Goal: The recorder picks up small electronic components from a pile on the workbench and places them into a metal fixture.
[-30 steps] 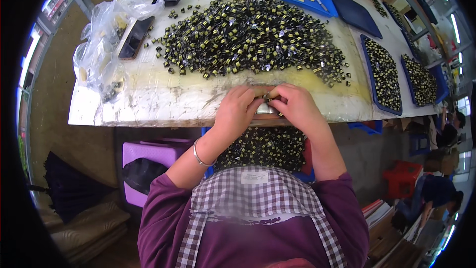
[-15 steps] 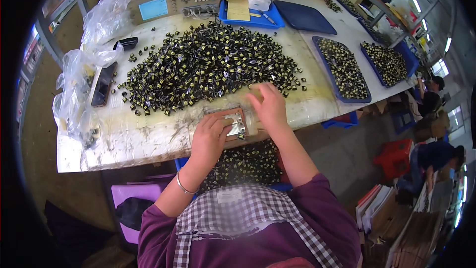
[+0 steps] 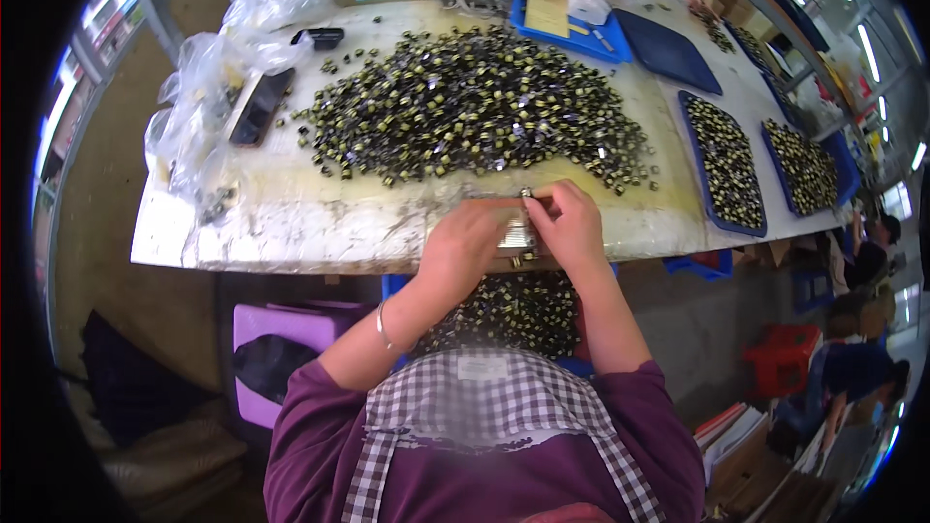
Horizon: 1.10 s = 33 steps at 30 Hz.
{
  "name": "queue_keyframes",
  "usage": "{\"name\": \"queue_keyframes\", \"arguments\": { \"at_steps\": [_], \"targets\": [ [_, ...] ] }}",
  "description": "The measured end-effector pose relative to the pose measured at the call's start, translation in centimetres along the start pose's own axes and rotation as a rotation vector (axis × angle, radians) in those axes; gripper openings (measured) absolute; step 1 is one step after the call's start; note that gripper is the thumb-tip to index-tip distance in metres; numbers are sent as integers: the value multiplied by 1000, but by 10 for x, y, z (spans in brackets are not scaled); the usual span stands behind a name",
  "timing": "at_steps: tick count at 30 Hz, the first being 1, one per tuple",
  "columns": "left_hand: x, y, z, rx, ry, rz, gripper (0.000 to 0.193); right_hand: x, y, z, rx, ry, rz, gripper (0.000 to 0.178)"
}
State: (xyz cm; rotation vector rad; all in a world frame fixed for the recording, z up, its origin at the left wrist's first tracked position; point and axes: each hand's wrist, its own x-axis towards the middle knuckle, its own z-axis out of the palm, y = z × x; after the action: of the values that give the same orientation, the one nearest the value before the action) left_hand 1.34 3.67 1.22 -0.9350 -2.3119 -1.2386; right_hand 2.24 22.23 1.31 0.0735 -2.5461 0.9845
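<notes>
Between the hands (image 3: 572,230), small dark piece (image 3: 526,193), bright-flecked, silvery plate (image 3: 520,235) below

A pale-topped worktable (image 3: 179,232) spans the upper half of the frame, its front edge bowed by the lens. A grey metal post (image 3: 155,2) slants at the upper left, beside brown flooring (image 3: 107,232). A purple plastic stool (image 3: 305,326) stands at the lower left; grey floor (image 3: 673,329) leads to a red plastic stool (image 3: 778,358) at the lower right. Fluorescent tubes (image 3: 866,56) glow at the upper right, above a bright window (image 3: 896,200) near the right rim.
</notes>
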Motion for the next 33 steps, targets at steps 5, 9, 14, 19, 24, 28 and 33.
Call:
{"name": "queue_keyframes", "arguments": {
  "at_steps": [5, 9, 14, 19, 24, 28, 33],
  "targets": [
    [54, -21, -2, 276, 79, 0, 25, 6, -9, 15, -99, 98, -259, 23],
    [45, -37, -5, 244, -18, -24, 17, 2, -15, 15, -84, 56, -298, 17],
    [15, -37, -5, 212, 92, 73, 16, 4, -9, 17, 30, 65, -168, 15],
    [8, -32, -13, 162, 175, 22, 17, 9, -11, 17, -111, 1, -160, 16],
    [-4, -20, -10, 14, 152, 8, 18, -1, -12, 12, 23, 8, -159, 18],
    [-6, -20, -8, -37, 120, -12, 19, -2, -14, 8, -3, 5, -225, 17],
    [-7, -19, -7, -78, 81, -90, 21, -4, -13, 4, 97, -102, -301, 15]
  ]
}}
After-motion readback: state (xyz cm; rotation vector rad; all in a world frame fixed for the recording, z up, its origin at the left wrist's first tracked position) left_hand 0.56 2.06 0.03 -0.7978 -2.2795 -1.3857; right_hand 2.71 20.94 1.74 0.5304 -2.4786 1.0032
